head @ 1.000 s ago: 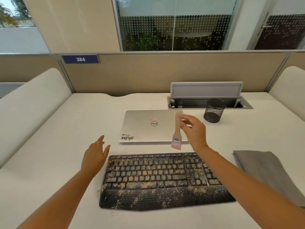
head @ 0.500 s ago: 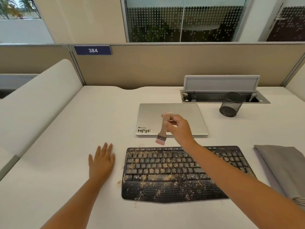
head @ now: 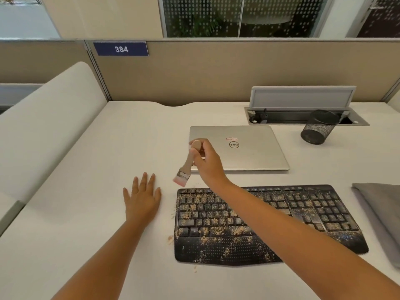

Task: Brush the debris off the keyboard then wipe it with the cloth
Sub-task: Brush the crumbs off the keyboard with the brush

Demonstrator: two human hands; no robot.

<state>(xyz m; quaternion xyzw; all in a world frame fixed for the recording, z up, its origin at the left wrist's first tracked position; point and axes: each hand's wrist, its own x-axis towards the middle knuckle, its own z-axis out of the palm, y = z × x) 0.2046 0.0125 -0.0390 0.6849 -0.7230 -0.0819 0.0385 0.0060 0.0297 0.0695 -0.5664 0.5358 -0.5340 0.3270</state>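
A black keyboard (head: 270,224) with a wrist rest lies on the white desk, strewn with tan crumbs. My right hand (head: 206,163) grips the wooden handle of a small brush (head: 186,167); its pink bristles hang just above the keyboard's far left corner. My left hand (head: 141,197) lies flat with straight fingers on the desk, a little left of the keyboard and apart from it. A folded grey cloth (head: 381,213) sits at the right edge, right of the keyboard.
A shut silver laptop (head: 249,148) lies behind the keyboard. A black mesh pen cup (head: 317,127) and an open cable box (head: 303,115) stand at the back right. A beige partition (head: 216,72) closes the back. A few crumbs lie on the desk (head: 75,213).
My right hand has carried the brush left and down to the keyboard's far left corner. My left hand has dropped flat onto the desk. The camera has turned left.
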